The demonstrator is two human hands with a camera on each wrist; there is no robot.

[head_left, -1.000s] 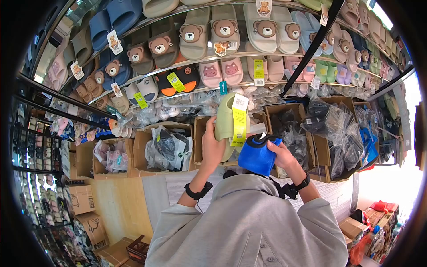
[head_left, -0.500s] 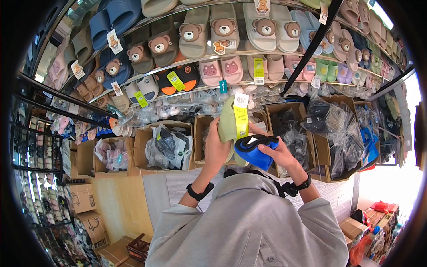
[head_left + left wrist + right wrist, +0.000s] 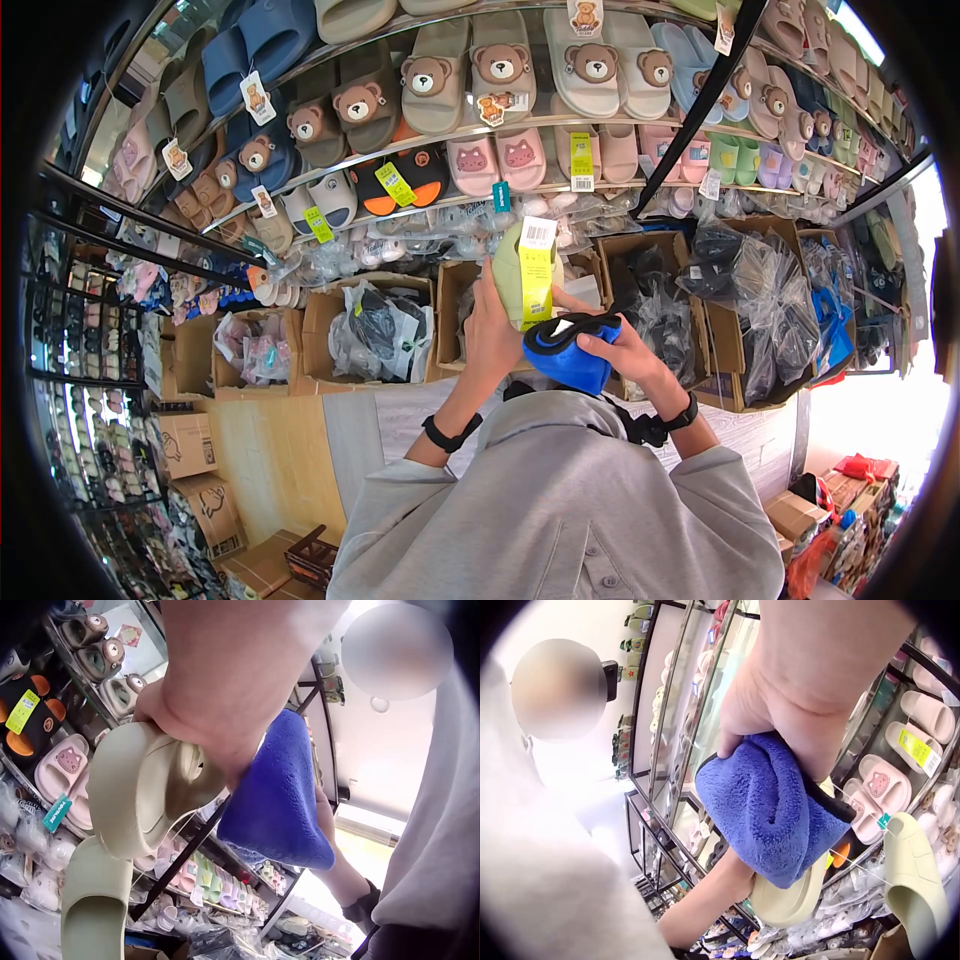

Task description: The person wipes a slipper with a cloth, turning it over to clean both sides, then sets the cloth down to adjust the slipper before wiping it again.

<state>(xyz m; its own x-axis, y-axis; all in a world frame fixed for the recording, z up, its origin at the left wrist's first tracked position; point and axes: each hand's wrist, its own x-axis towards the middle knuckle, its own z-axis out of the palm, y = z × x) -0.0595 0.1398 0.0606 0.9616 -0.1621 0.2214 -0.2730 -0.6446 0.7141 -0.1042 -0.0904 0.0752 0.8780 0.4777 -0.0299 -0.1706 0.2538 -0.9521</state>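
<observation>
My left hand (image 3: 490, 328) grips a pale green slide slipper (image 3: 508, 283) that carries a long yellow tag (image 3: 537, 285) with a white barcode top. A matching slipper (image 3: 94, 904) dangles beside it in the left wrist view; a thin cord runs between the two. In my right hand (image 3: 632, 352) is a bunched blue plush cloth (image 3: 570, 366) with a black edge, pinched under the thumb. The cloth lies close against the near end of the held slipper and overlaps it in the right wrist view. Part of the left hand's fingers is hidden behind the slipper.
Shelves (image 3: 420, 140) of slippers, many with bear faces, rise ahead. Below them stand open cardboard boxes (image 3: 370, 383) of bagged goods. A black post (image 3: 690, 125) slants across the shelves at right. More boxes (image 3: 185, 445) are stacked at lower left.
The cloth has moved slightly left and its black edge has turned up toward the head camera. The slipper and its tag have shifted and turned a little. Both hands keep their holds.
</observation>
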